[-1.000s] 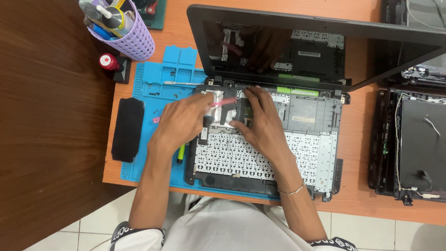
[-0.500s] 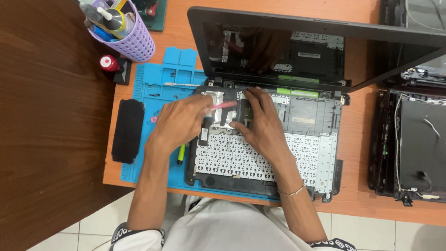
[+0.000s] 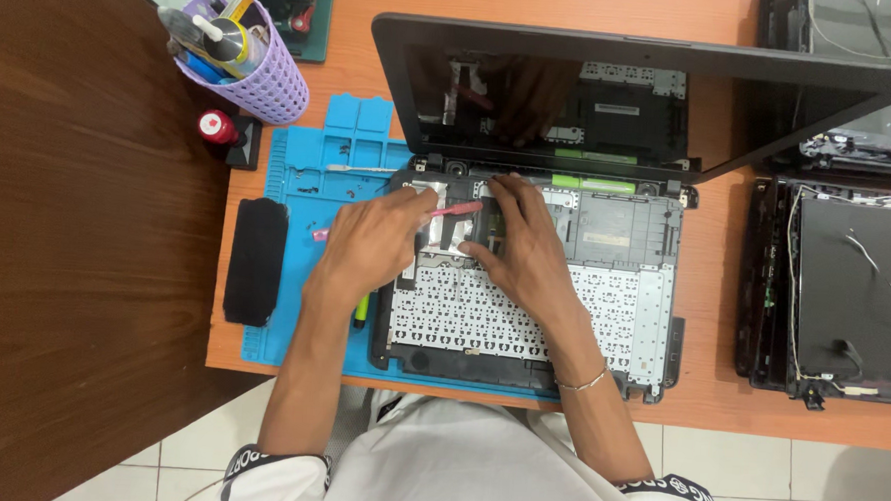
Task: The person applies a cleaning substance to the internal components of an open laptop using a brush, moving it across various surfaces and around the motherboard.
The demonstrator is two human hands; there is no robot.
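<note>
Lower centre of frame: white perforated keyboard backing plate [image 3: 523, 319] of the opened dark laptop base [image 3: 661, 365], lying on a blue silicone work mat [image 3: 302, 314].

Just above it, mid frame, the left hand [image 3: 371, 247] pinches a thin pink plastic pry stick [image 3: 454, 210]; fingers closed narrow around its shaft. Long axis runs roughly left-right, slightly rising to the right; the back end pokes out left of the hand over the mat, and the working tip points right toward the right hand [image 3: 516, 239].

Right hand rests flat on the base, fingers spread and pressing near a dark component beside silver foil [image 3: 436, 235]; it holds nothing that I can tell. Stick tip lies just left of the right-hand fingertips, touching or nearly so. Left hand is the nearer one to the stick.

Farther up: tilted black laptop screen [image 3: 572, 96]. Upper left: lilac mesh tool cup [image 3: 263, 82].
</note>
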